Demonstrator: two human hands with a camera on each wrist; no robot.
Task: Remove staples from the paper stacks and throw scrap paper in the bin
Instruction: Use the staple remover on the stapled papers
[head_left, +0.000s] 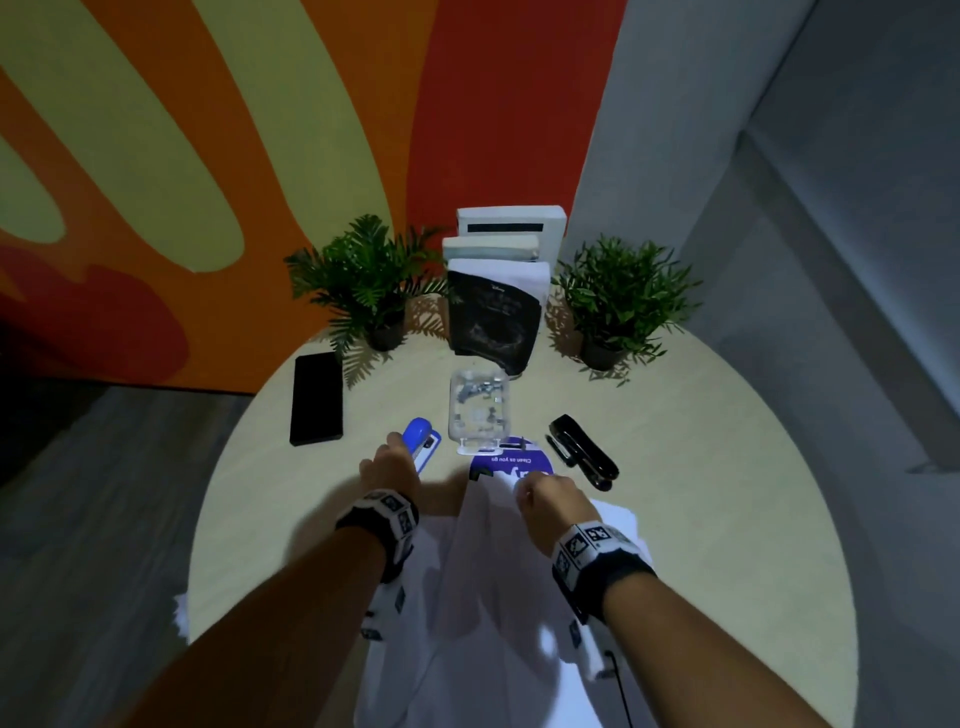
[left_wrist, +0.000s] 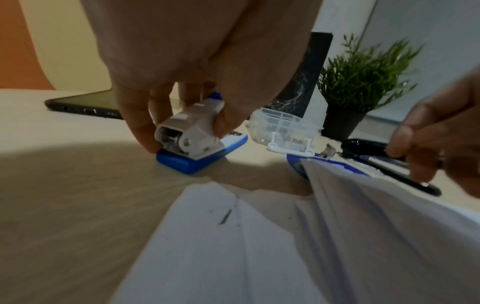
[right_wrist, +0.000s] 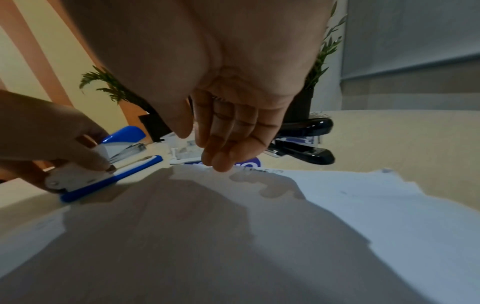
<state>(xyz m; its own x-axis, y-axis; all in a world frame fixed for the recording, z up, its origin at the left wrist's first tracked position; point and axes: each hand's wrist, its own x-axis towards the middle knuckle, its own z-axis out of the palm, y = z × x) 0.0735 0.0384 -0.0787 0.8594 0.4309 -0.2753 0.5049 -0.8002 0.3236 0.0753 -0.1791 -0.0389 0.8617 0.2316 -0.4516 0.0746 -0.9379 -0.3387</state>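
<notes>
The left hand (left_wrist: 182, 86) grips the blue stapler (left_wrist: 192, 139) by its rear, thumb and fingers curled round it on the round table (head_left: 701, 467). The right hand (right_wrist: 233, 127), fingers together, seems to pinch the top edge of the paper stack (right_wrist: 259, 236). Beyond lie a clear plastic box (head_left: 478, 410), black stapler (head_left: 584, 449), tablet (head_left: 316, 397), two potted plants (head_left: 363, 280) and books (head_left: 493, 312).
</notes>
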